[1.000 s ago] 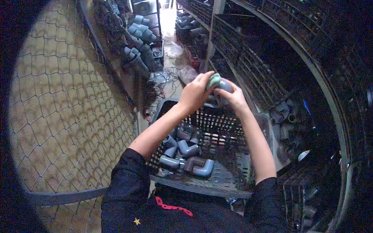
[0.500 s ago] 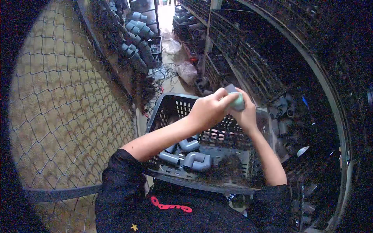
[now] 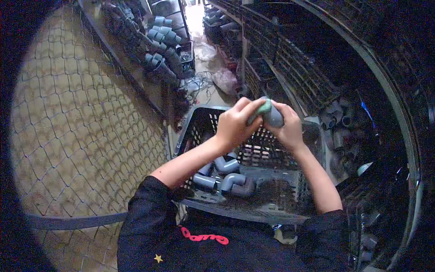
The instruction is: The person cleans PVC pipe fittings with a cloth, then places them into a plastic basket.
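Note:
Above the crate, my right hand is closed around a grey pipe fitting. My left hand pinches a small green pad, which looks like a cloth or sponge, against the fitting's upper side. Fingers cover part of both things. Below them stands a black plastic crate with slotted walls. On its floor, toward the left, lie several grey pipe elbows, partly hidden by my left forearm.
Chain-link fencing runs along the left. Racks with slatted fronts line the right side, with fittings heaped below. Grey pipe fittings are stacked ahead on the left. A plastic bag and cables lie in the aisle.
The pipe fitting has turned in my right hand, so more of its rounded grey side shows. My left hand has shifted slightly left with the green pad. The view has moved a little.

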